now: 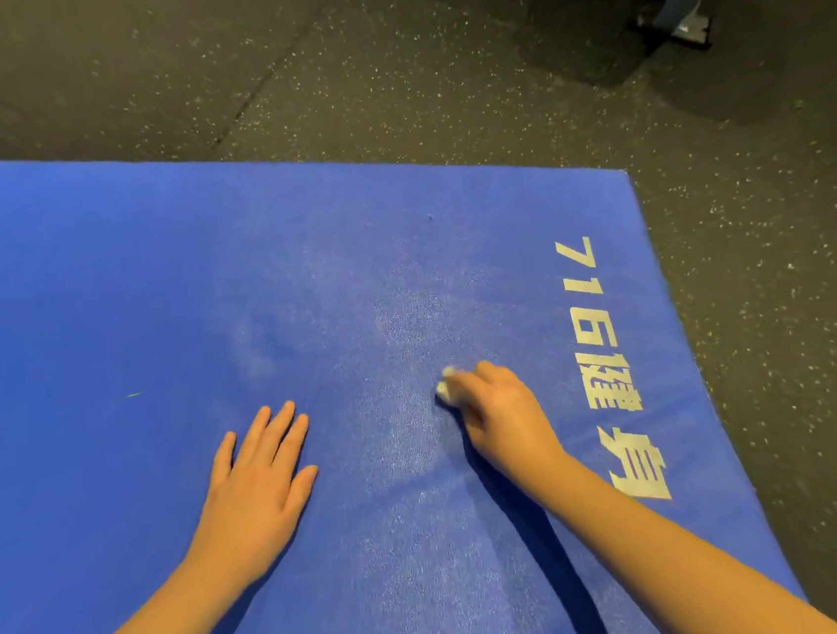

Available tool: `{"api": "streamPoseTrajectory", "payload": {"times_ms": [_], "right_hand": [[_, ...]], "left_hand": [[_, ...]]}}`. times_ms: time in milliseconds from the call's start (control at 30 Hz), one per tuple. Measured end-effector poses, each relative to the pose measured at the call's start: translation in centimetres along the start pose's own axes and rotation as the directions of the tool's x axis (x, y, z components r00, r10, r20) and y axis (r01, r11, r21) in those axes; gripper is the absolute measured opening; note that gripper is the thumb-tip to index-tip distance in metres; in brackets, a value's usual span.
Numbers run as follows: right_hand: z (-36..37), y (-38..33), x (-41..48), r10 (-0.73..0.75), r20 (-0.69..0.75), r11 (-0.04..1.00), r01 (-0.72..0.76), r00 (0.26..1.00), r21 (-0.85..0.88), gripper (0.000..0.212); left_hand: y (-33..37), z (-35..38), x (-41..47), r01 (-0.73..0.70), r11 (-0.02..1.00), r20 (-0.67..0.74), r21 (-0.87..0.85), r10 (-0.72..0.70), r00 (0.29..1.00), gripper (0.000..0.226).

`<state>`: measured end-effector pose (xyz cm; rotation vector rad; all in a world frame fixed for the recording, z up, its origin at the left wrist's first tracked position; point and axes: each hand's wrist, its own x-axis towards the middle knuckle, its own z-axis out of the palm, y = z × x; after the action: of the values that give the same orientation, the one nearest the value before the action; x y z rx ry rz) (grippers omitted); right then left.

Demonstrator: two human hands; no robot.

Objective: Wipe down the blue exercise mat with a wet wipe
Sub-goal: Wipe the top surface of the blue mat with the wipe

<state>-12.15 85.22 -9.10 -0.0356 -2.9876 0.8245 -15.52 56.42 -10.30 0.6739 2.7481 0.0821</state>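
Note:
The blue exercise mat point(143, 273) covers most of the floor in front of me, with pale printed characters along its right edge. My right hand point(502, 419) grips a small bunched white wet wipe point(445, 383) and presses it onto the mat right of centre; only the wipe's tip shows past my fingers. My left hand point(260, 480) lies flat on the mat, palm down with fingers straight, to the left of the wipe. A paler, streaked patch marks the mat's surface around and above the wipe.
Dark speckled rubber flooring point(378, 52) surrounds the mat beyond its far and right edges. A metal equipment foot point(684, 15) stands on the floor at the top right, well away from the mat's corner.

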Motion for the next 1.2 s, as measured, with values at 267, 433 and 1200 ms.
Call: {"api": "streamPoseTrajectory", "payload": {"times_ms": [267,433,1200], "right_hand": [[-0.5,0.9,-2.6,-0.028,-0.015,0.998,0.027,1.0,-0.059,0.019],[0.0,-1.7,-6.5,-0.179,0.136,0.984,0.18,0.975,0.002,0.017],[0.0,-6.2,-11.4,-0.193,0.167,0.972,0.165,0.967,0.167,0.045]], "left_hand": [[1.2,-0.4,-3.2,0.095,0.986,0.046,-0.139,-0.089,0.995,0.091],[1.3,-0.8,-6.2,0.113,0.985,0.075,-0.13,-0.104,0.992,0.092],[1.1,-0.7,-12.3,0.122,0.964,0.039,-0.236,-0.116,0.992,0.09]]}}
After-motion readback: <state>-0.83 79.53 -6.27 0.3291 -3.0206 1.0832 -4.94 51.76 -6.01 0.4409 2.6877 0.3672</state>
